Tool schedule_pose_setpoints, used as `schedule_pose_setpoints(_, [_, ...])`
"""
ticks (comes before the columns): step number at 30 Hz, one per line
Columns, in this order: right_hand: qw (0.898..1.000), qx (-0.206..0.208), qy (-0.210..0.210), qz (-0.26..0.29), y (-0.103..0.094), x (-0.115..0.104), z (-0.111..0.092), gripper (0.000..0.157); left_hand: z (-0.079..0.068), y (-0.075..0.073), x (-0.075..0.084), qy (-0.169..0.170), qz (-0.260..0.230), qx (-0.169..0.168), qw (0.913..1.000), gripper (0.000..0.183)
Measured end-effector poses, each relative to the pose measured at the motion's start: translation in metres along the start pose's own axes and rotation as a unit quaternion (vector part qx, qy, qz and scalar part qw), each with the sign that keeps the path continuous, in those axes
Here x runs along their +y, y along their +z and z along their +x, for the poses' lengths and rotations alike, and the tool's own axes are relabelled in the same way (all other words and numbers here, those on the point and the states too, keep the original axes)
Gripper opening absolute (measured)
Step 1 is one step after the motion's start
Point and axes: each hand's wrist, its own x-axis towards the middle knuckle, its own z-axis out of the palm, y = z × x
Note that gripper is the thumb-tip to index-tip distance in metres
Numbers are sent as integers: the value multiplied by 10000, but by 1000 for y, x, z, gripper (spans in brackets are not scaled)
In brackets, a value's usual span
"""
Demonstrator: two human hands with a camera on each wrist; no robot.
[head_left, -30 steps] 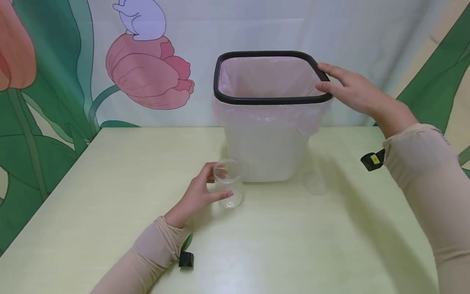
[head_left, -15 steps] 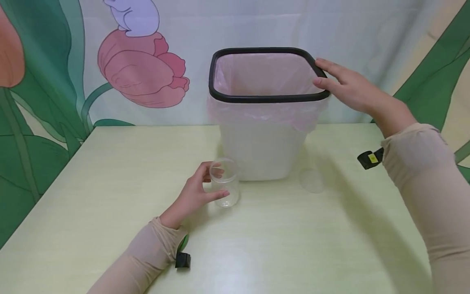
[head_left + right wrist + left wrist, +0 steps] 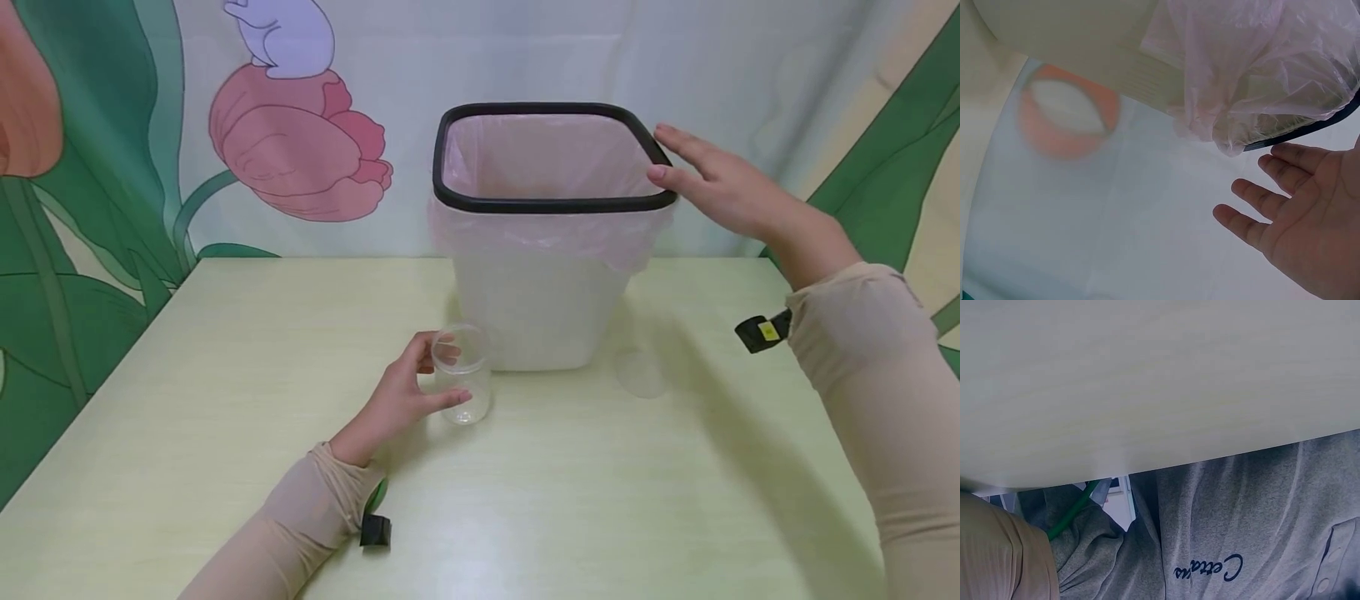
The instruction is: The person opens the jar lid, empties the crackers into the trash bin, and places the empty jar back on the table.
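A white bin [image 3: 536, 308] with a black rim [image 3: 555, 205] and a pink liner [image 3: 555, 158] stands upright towards the back of the table. In front of its left side is a clear plastic cup [image 3: 465, 379], mouth up. My left hand [image 3: 393, 404] holds this cup, thumb across the front and fingers behind. My right hand [image 3: 738, 192] is at the rim's right side, fingers straight, thumb by the rim. From the right wrist view, the fingers [image 3: 1254, 200] spread below the rim; whether they touch it I cannot tell. The left wrist view shows neither hand nor cup.
A thin clear disc [image 3: 640, 372] lies flat on the table [image 3: 570, 500], right of the bin's base. Behind the bin hangs a cloth backdrop [image 3: 375, 167] with printed flowers and a rabbit. The left wrist view shows the table's front edge and grey clothing [image 3: 1254, 512].
My right hand has drawn slightly right, its fingers off the rim's outer edge. The left hand stays on the cup. The head view shifts a little.
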Motion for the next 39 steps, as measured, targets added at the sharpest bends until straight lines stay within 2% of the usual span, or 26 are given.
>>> schedule_pose_setpoints(6, [10000, -45, 38, -22, 0, 3, 0, 65, 2, 2, -2, 28, -11, -18, 10000, 67])
schedule_pose_setpoints(15, [9998, 176, -53, 69, 3, 12, -5, 62, 4, 5, -3, 52, -14, -21, 10000, 66])
schedule_pose_setpoints(24, [9971, 469, -140, 575, 13, 26, -19, 57, 6, 7, -4, 61, 41, -66, 10000, 68])
schedule_pose_setpoints(29, [9966, 531, -172, 611, 24, 33, -28, 57, 6, 7, -5, 51, 53, -71, 9999, 67])
schedule_pose_setpoints(39, [9945, 645, -704, 422, 45, 45, -33, 65, 6, 8, -5, 20, 136, -15, 9999, 68])
